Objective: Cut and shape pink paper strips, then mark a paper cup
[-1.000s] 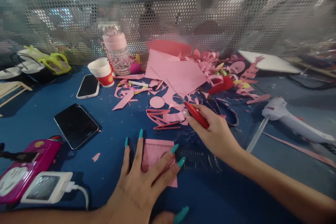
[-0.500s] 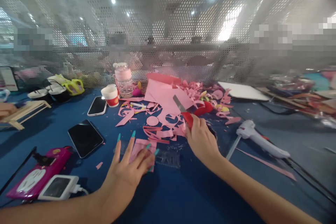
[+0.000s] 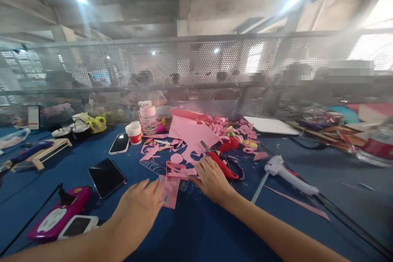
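My left hand (image 3: 138, 200) rests low on the blue table, its fingers stretched toward a pink sheet piece (image 3: 172, 194) and touching its left edge. My right hand (image 3: 211, 178) is bent over the ends of several narrow pink strips (image 3: 176, 168), fingers curled; what lies under them is hidden. Just right of it lies a red-handled cutting tool (image 3: 223, 167), its grey blade pointing up and left, apart from my grip. A clear plastic template (image 3: 152, 166) lies partly beside the strips. Beyond my hands are a large pink sheet (image 3: 195, 131) and a pink disc (image 3: 176, 158).
A white glue gun (image 3: 291, 178) lies right. Left are a dark tablet (image 3: 106, 177), a phone (image 3: 119, 143), paper cups (image 3: 134, 133), a pink-capped bottle (image 3: 147, 116) and a magenta power bank (image 3: 59, 215). Pink scraps (image 3: 245, 131) heap at the back before a perforated metal screen (image 3: 196, 65).
The view has tilted up. My right hand has let go of the red-handled tool and moved left to the pink strips. The spread fingers of my left hand have come closer together.
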The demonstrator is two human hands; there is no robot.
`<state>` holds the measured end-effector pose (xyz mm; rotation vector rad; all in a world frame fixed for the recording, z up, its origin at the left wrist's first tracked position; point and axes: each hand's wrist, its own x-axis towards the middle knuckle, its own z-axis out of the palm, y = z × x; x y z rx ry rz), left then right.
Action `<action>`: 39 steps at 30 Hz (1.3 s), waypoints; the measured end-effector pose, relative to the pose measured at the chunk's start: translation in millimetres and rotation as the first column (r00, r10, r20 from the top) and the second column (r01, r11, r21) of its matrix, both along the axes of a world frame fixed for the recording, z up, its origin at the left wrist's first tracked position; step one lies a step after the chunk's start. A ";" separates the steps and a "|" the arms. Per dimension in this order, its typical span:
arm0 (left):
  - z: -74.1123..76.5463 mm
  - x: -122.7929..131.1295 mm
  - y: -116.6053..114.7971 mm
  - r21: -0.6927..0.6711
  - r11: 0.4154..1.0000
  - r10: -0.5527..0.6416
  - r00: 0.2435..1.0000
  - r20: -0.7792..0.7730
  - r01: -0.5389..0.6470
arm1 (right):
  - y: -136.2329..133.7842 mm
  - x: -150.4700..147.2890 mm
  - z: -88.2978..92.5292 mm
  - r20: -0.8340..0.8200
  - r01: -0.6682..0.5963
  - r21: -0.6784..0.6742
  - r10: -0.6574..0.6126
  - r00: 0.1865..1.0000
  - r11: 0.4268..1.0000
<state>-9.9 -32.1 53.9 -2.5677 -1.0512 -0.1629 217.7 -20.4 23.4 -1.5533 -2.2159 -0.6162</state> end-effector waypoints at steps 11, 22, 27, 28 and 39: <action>39.5 2.6 45.3 -0.260 0.917 -0.333 0.940 -0.080 0.303 | 21.3 -10.0 -13.9 0.054 -0.252 -0.097 0.258 0.965 0.963; -28.2 21.8 70.0 0.164 0.902 -0.432 0.854 0.291 0.400 | 19.1 -8.6 -16.6 -0.137 -0.346 0.026 0.347 0.928 0.938; -30.3 32.5 77.6 0.395 0.838 -0.489 0.838 0.240 0.376 | 21.1 -2.0 -17.5 -0.251 -0.310 0.054 0.313 0.916 0.949; -30.2 35.0 78.5 0.380 0.843 -0.488 0.838 0.245 0.380 | 20.9 -1.1 -16.7 -0.258 -0.306 0.053 0.309 0.915 0.951; -51.5 32.1 75.7 0.133 0.823 -0.538 0.683 0.494 0.552 | 16.0 -0.6 -14.1 -0.443 -0.369 0.000 0.331 0.833 0.929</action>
